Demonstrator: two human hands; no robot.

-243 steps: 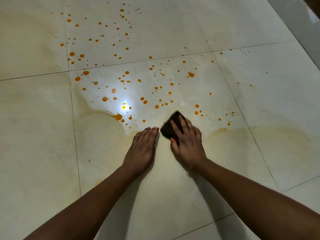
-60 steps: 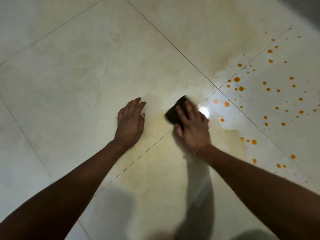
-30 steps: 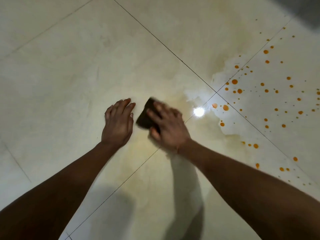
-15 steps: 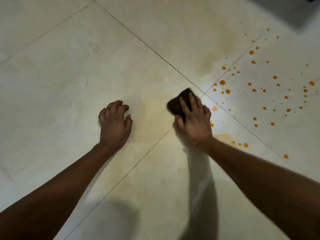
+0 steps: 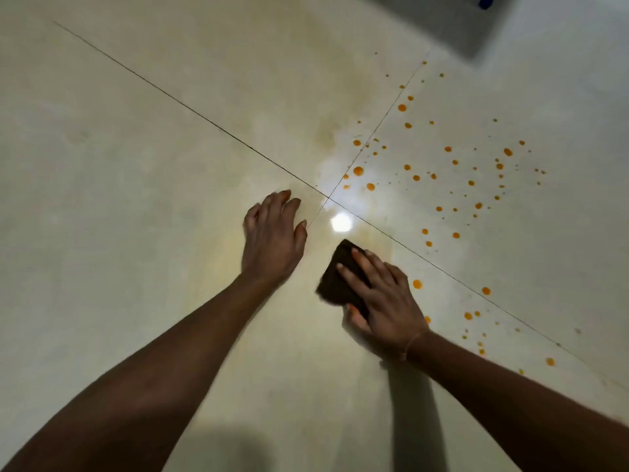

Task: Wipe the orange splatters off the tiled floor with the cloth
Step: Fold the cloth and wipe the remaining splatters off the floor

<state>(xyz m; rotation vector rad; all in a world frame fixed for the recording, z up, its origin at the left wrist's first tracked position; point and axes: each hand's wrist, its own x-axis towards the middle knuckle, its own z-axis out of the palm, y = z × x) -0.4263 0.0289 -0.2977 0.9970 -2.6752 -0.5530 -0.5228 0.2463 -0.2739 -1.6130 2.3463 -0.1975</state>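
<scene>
We note the tiled floor (image 5: 136, 165), pale, w/ grout lines crossing near centre. The cloth (image 5: 335, 277), dark and folded, lies flat on the floor just right of centre, below the crossing. The right hand (image 5: 384, 301) presses it down: fingers (image 5: 360, 264) straight and slightly spread over its top, thumb against its near edge. The left hand (image 5: 272, 240) rests palm-down on bare tile beside the cloth, not touching it, fingers loosely together. Orange splatters (image 5: 358, 171) dot the tiles to the right; nearest drop sits just beside the right hand. Yellowish smear film approx. around both hands. Lamp glare (image 5: 341, 222) above the cloth.
</scene>
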